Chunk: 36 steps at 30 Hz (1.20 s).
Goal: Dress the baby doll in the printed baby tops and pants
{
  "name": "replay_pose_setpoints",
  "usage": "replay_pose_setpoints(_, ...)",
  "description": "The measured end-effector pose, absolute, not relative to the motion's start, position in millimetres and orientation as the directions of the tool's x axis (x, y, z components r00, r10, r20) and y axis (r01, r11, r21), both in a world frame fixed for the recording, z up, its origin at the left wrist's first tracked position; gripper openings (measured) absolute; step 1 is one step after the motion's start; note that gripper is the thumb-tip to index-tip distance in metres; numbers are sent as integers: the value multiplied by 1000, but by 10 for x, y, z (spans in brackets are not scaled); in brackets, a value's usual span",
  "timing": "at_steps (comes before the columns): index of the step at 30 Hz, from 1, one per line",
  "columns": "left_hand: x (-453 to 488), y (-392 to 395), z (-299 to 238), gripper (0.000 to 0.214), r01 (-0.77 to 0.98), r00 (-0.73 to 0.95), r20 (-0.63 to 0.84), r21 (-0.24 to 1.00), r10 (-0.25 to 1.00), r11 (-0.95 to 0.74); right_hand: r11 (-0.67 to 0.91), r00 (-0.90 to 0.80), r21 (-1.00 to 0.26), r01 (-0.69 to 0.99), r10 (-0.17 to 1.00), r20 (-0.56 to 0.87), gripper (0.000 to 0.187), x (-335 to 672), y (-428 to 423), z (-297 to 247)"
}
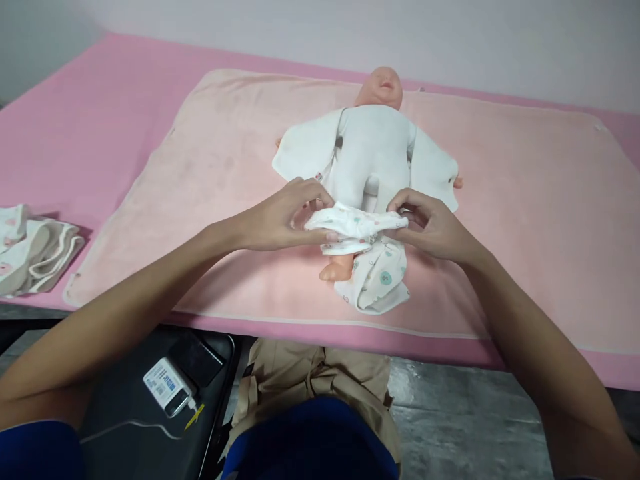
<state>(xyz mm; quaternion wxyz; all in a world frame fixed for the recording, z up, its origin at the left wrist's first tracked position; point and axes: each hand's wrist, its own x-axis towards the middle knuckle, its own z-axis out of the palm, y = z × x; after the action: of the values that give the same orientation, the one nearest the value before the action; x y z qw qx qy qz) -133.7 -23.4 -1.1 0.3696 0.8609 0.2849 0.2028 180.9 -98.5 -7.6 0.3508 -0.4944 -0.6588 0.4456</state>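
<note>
A baby doll (375,143) with a white cloth body lies on its back, its head toward the far edge. An open white jacket covers its arms, the left sleeve (309,145) and right sleeve (434,163) spread wide. Small printed baby pants (355,223) are bunched around its lower legs. My left hand (295,213) pinches the left end of the bunched waist, and my right hand (425,219) grips the right end. One bare doll foot (337,269) sticks out below the cloth; the other foot is hidden inside the printed leg (383,277).
A peach blanket (525,220) lies over a pink table (100,113) against a wall. Folded baby clothes (37,250) sit at the far left. Below the near edge, a black surface holds a white power bank (169,387) with a cable and a dark phone (197,359).
</note>
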Motion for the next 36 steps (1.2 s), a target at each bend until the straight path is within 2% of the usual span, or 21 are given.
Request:
replay_pose_setpoints(2, -1139, -204, 93, 49, 316, 783, 152, 738, 603, -596, 48, -271, -969, 242, 962, -20, 49, 1861, -1027, -98)
replay_pose_setpoints(4, -881, -143, 199, 48, 256, 827, 126, 784, 548, -566, -22, -313, -989, 148, 947, -68, 48, 1925, -1046, -122)
replay_pose_setpoints(7, -516, -6, 275, 47, 194, 871, 35, 892, 490, -408, -123, -460, -990, 67, 877, -141, 47, 2035, -1042, -190)
replay_pose_setpoints(10, -316, 122, 214, 43, 193, 899, -47, 936, 436, -295, -177, -560, -981, 75, 807, -188, 54, 2096, -1029, -265)
replay_pose_setpoints(12, -291, 181, 132, 42, 190, 912, -69, 945, 404, -267, -179, -510, -983, 49, 841, -178, 56, 2071, -1021, -289)
replay_pose_setpoints(16, -364, 250, 26, 39, 202, 900, -89, 953, 427, -227, -94, -172, -995, -21, 981, -89, 55, 1925, -1007, -269)
replay_pose_setpoints(18, -390, 256, 28, 38, 216, 902, -112, 953, 417, -212, -103, -131, -994, -26, 987, -99, 54, 1883, -1014, -251)
replay_pose_setpoints(20, -390, 242, 48, 36, 211, 914, -123, 958, 387, -192, -195, -246, -981, -20, 952, -185, 56, 1895, -1037, -237)
replay_pose_setpoints(22, -373, 218, 65, 36, 179, 921, -104, 969, 376, -171, -312, -425, -949, 33, 855, -296, 60, 1947, -1069, -231)
replay_pose_setpoints(25, -358, 209, 69, 35, 141, 912, -56, 973, 407, -182, -356, -572, -931, 86, 747, -339, 64, 2007, -1115, -233)
replay_pose_setpoints(28, -392, 266, 62, 36, 174, 911, -71, 959, 405, -222, -296, -541, -955, 6, 802, -252, 70, 1988, -1136, -236)
replay_pose_setpoints(32, -453, 347, 62, 44, 218, 935, -128, 944, 331, -248, -218, -362, -972, -93, 916, -171, 65, 1946, -1124, -207)
replay_pose_setpoints(34, -454, 338, 60, 43, 182, 932, -88, 953, 351, -244, -223, -411, -975, 1, 888, -204, 61, 1957, -1119, -184)
replay_pose_setpoints(36, -439, 311, 50, 38, 131, 909, -20, 962, 416, -240, -222, -555, -965, 142, 789, -264, 62, 1976, -1126, -169)
